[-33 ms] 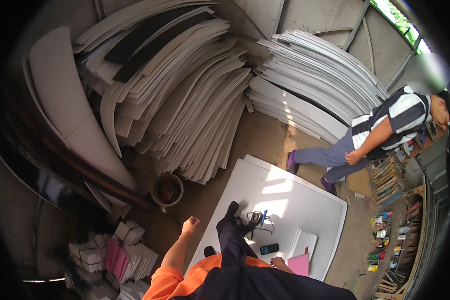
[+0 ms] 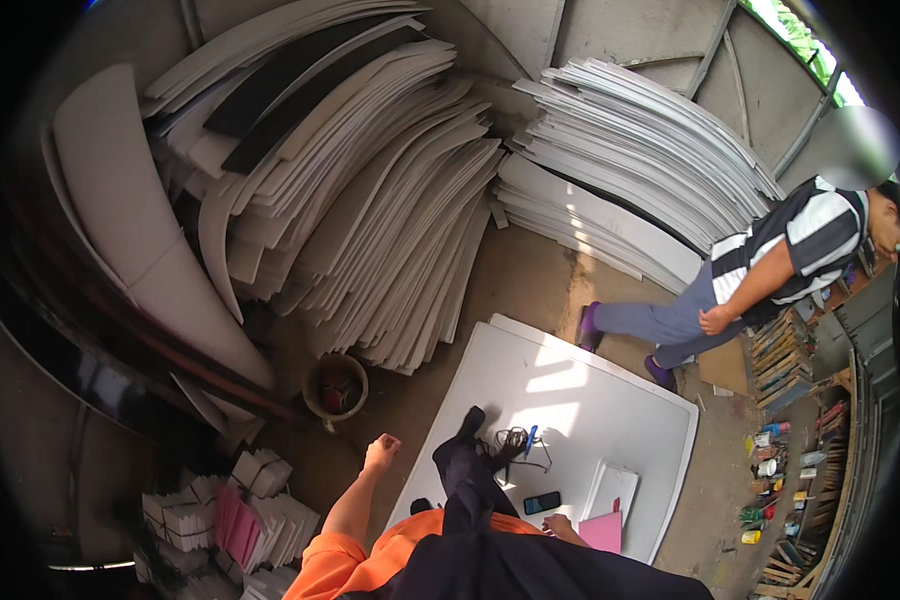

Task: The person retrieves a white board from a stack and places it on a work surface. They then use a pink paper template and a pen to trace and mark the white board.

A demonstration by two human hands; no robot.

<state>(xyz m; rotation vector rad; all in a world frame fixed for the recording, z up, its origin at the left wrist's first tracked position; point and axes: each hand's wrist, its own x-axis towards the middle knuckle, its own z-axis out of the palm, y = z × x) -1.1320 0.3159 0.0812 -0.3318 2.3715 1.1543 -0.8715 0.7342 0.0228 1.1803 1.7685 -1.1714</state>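
Note:
My left hand [image 2: 382, 451] hangs out to the left of the white board, above the brown floor, with its fingers curled and nothing showing in them. My right hand [image 2: 558, 522] is low beside my body, partly hidden by my dark clothing. It appears near a black phone [image 2: 541, 502] and a pink sheet [image 2: 601, 532]; whether it touches the sheet I cannot tell. The phone lies on the large white board [image 2: 450, 395], on which my dark-socked foot [image 2: 467, 424] rests. Dark cables [image 2: 511, 440] with a blue piece [image 2: 532, 438] lie beside the foot.
Tall stacks of white sheets [image 2: 400, 210] lean at the back left, more boards [image 2: 640, 150] at the back right. A bucket [image 2: 335, 386] stands left of the white board. Another person [image 2: 770, 265] bends at the right, near small cans [image 2: 767, 467]. Tied bundles [image 2: 185, 520] sit lower left.
The view has shifted slightly. The other person at the right leans a little farther to the right. My hands keep nearly the same places.

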